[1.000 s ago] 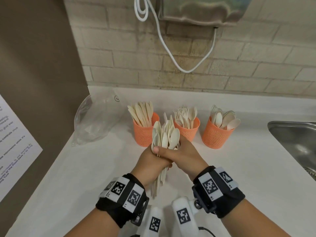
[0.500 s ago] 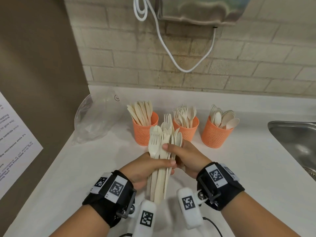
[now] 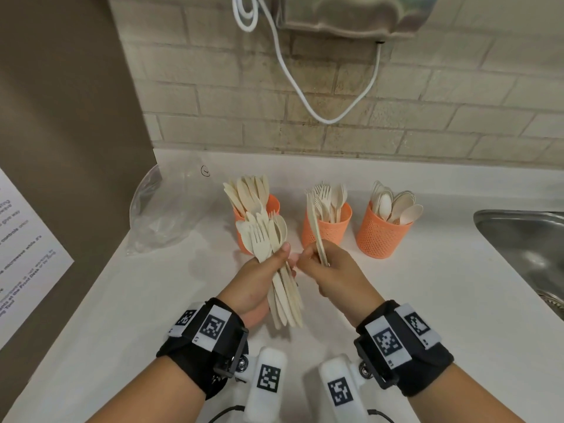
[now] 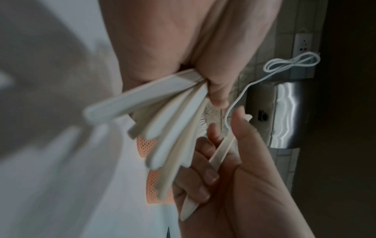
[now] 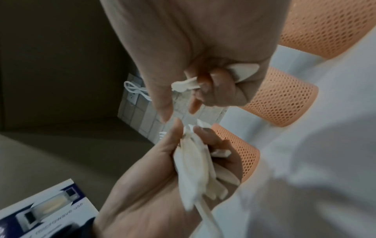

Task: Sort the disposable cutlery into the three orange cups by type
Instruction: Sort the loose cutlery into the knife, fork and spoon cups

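Three orange mesh cups stand in a row: the left cup (image 3: 271, 206) holds knives, the middle cup (image 3: 328, 228) forks, the right cup (image 3: 381, 236) spoons. My left hand (image 3: 259, 282) grips a mixed bundle of cream cutlery (image 3: 268, 239), heads up, in front of the left cup. My right hand (image 3: 329, 270) holds a couple of pieces (image 3: 316, 227) pulled clear of the bundle, edge-on in front of the middle cup. In the left wrist view the bundle's handles (image 4: 162, 128) fan out below my palm. The right wrist view shows handle ends (image 5: 242, 70) sticking out of my curled fingers.
A crumpled clear plastic bag (image 3: 171, 209) lies left of the cups. A steel sink (image 3: 525, 239) sits at the right edge of the white counter (image 3: 427, 300). A brown wall with a printed notice (image 3: 27, 248) bounds the left. A white cord (image 3: 305, 96) hangs on the brick wall.
Both hands held one bundle together; now my right hand has drawn a couple of pieces out to the right, and the left hand keeps the rest, tilted left.
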A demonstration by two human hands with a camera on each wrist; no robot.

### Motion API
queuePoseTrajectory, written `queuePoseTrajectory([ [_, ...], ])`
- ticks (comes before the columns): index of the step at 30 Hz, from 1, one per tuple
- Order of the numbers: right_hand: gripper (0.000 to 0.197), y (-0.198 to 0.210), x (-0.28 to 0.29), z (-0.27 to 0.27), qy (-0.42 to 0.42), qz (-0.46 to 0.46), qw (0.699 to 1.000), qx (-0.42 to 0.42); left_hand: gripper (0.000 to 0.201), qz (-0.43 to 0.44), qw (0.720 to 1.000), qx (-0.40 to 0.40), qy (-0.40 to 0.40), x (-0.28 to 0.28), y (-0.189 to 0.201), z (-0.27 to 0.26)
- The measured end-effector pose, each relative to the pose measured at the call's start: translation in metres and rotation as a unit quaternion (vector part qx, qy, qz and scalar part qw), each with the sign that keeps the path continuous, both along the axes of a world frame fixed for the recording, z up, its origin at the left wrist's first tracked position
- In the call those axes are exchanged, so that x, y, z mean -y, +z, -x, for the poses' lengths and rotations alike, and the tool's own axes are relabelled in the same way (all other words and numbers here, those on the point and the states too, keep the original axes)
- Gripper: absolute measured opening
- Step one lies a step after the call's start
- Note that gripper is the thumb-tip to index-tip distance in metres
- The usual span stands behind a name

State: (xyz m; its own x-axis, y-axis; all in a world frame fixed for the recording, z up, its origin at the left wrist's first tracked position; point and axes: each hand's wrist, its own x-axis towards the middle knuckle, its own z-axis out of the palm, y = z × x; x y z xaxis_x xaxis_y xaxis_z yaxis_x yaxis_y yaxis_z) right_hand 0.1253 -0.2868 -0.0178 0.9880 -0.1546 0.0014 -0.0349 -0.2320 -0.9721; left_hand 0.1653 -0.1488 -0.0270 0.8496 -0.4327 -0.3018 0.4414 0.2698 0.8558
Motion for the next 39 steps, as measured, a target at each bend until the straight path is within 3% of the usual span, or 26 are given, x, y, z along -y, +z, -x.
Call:
queuePoseTrajectory([
  [5,0.028,-0.005,-0.001,-0.002,0.026,0.054,0.998,-0.021,0.03,0.044,0.998,-0.033,-0.031,-0.001,0.003,-0.001],
  [11,0.006,-0.005,0.002,-0.005,0.017,0.099,0.995,-0.016,0.029,0.048,0.997,0.003,-0.057,-0.009,0.0,-0.002],
  [14,0.003,-0.004,0.0,-0.006,0.011,0.123,0.992,-0.006,0.027,0.037,0.998,0.022,-0.04,-0.008,-0.002,-0.001],
  [28,0.019,-0.013,-0.008,-0.002,-0.029,0.094,0.995,0.016,0.032,0.015,0.998,0.062,0.014,-0.002,-0.01,-0.001],
  [39,0.019,-0.011,-0.002,-0.004,-0.034,0.062,0.998,-0.003,0.047,0.013,0.998,0.066,-0.005,-0.004,-0.015,-0.003],
])
